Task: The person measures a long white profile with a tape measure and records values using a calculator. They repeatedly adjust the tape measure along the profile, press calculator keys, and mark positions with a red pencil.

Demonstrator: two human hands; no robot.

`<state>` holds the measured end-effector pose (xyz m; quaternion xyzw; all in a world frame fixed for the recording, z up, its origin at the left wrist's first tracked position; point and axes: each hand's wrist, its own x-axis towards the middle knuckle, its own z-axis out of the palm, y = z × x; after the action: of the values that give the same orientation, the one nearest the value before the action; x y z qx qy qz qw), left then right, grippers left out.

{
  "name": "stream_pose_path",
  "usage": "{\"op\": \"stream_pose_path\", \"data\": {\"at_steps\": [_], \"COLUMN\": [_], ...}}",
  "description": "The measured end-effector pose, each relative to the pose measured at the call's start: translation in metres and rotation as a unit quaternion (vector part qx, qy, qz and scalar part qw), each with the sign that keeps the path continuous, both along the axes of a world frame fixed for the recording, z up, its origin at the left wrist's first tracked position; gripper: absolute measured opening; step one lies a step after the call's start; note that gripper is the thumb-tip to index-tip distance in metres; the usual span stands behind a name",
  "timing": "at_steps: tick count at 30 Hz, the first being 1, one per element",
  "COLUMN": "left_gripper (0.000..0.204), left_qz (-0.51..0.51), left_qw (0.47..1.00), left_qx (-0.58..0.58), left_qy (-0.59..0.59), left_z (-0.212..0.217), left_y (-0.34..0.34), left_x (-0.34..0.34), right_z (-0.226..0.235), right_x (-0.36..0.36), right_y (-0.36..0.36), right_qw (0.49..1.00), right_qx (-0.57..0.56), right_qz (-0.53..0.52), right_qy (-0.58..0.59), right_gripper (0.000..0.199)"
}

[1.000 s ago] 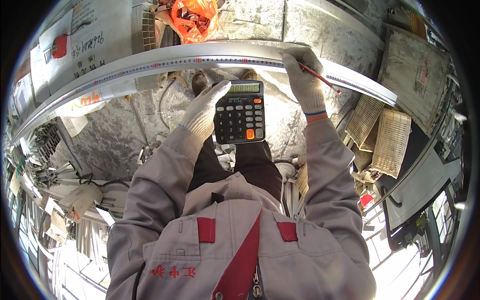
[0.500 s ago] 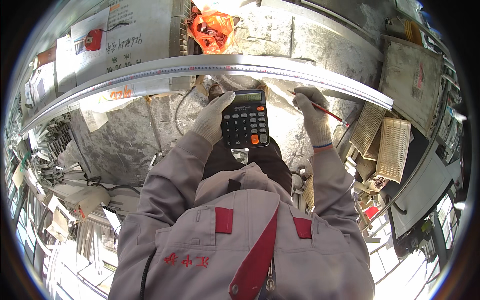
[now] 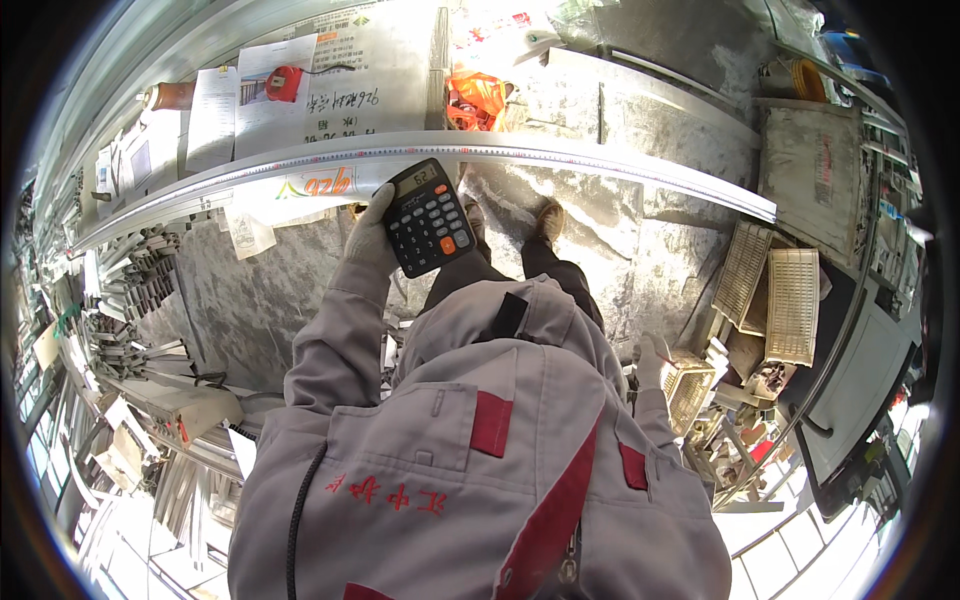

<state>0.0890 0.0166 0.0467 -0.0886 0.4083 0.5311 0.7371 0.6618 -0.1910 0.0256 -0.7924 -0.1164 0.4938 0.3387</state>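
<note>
My gloved left hand grips a black desk calculator by its left edge, with the thumb near the display. The calculator is tilted, its keys facing up. Low beside my body on the right hangs my gloved right hand, small in view and partly curled. A thin reddish bit at its fingers looks like the pencil it held earlier; most of it is hidden. Beyond the calculator, a long pale metal bar with a measuring scale along it spans the view, touched by neither hand.
Papers and a red tape measure lie on the board at the far left. An orange plastic bag sits past the bar. Cream plastic baskets stand at right. Stacked metal profiles fill the left side.
My left hand has moved left with the calculator, which has tilted. My right hand has dropped from near the bar down to my right side. My body and view have turned.
</note>
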Motion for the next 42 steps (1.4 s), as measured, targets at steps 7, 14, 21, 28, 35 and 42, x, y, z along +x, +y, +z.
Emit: {"op": "stream_pose_path", "data": {"at_steps": [7, 14, 21, 28, 35, 42], "left_gripper": [0.048, 0.048, 0.049, 0.050, 0.052, 0.051], "left_qz": [0.009, 0.046, 0.120, 0.198, 0.150, 0.071], "left_qw": [0.995, 0.989, 0.976, 0.953, 0.972, 0.983], "left_qx": [0.038, 0.030, 0.000, -0.040, -0.017, -0.004], "left_qy": [0.088, 0.138, 0.181, 0.224, 0.183, 0.169], "left_z": [0.019, 0.042, 0.065, 0.095, 0.116, 0.100], "left_y": [-0.009, -0.030, -0.056, -0.080, -0.084, -0.026], "left_x": [-0.067, -0.072, -0.005, 0.094, 0.163, 0.184], "right_z": [-0.006, -0.037, -0.051, -0.031, 0.037, 0.107], "right_x": [0.016, 0.060, 0.131, 0.189, 0.185, 0.102], "right_y": [-0.108, -0.023, 0.118, 0.235, 0.309, 0.280], "right_qw": [0.991, 0.993, 0.992, 0.969, 0.954, 0.950], "right_qx": [-0.012, 0.059, 0.127, 0.186, 0.203, 0.231], "right_qz": [-0.127, -0.100, 0.003, 0.158, 0.221, 0.207], "right_qy": [-0.044, -0.019, -0.020, -0.027, -0.006, 0.024], "right_gripper": [0.021, 0.017, 0.020, 0.016, 0.014, 0.017]}}
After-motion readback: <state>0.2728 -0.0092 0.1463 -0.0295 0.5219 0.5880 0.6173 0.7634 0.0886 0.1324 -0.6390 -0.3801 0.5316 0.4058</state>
